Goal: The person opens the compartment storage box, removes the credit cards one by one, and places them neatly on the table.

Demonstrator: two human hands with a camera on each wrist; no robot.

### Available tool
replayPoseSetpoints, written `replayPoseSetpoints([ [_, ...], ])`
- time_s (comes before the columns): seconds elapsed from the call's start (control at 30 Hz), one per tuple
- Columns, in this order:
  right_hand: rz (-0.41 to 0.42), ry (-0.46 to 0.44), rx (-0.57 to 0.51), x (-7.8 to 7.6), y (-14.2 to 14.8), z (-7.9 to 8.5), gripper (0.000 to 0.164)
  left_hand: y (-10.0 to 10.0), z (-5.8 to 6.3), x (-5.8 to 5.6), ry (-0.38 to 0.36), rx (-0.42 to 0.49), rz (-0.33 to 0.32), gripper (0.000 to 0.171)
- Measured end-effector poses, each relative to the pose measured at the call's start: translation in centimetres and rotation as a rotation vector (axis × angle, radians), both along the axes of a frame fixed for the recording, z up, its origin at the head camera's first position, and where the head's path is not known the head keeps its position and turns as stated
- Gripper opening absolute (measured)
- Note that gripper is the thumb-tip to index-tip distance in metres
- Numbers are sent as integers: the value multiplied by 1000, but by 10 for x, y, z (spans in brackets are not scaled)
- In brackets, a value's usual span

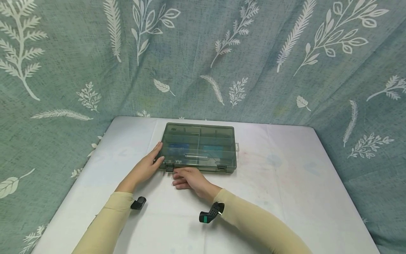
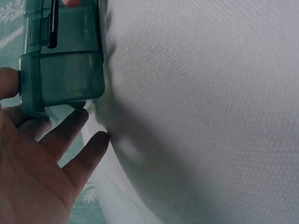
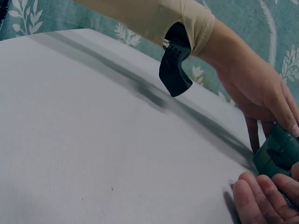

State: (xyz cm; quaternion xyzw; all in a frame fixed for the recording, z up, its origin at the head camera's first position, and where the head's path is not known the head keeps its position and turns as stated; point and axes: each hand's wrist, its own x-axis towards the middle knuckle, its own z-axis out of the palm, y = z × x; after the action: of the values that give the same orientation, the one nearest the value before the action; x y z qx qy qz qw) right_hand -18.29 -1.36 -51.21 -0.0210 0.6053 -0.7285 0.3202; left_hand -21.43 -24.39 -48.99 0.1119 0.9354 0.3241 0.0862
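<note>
Nearest are two tan sleeves (image 1: 260,222), each with a black wrist device (image 1: 209,213) at the cuff. Beyond the cuffs, the right hand (image 1: 193,181) rests low at the front of a green see-through case (image 1: 219,139), its fingers loosely bent and its palm turned partly toward the left; it grips nothing that shows. A fingertip sits right by the case's left front latch (image 1: 169,168), though whether it presses on it I cannot tell. The left hand (image 1: 144,171) lies spread at the case's left end, thumb on the edge of the lid and fingers reaching along the short side, the lower ones held apart from each other. The case lies flat near the far edge of the white table (image 1: 285,197), lid down, with "Vip" lettered near its front left corner. The left latch juts outward, and a right latch (image 1: 221,168) sits farther along the front. Through the lid show dividers and two blue patches. Behind the table hangs a blue-green curtain (image 1: 190,60) printed with white leaves.
</note>
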Motion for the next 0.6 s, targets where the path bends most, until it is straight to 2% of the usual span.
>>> replayPoseSetpoints([
  [0.6,-12,-10,20,0,34,-2,40,1,2,1,3,-13,-7,68],
])
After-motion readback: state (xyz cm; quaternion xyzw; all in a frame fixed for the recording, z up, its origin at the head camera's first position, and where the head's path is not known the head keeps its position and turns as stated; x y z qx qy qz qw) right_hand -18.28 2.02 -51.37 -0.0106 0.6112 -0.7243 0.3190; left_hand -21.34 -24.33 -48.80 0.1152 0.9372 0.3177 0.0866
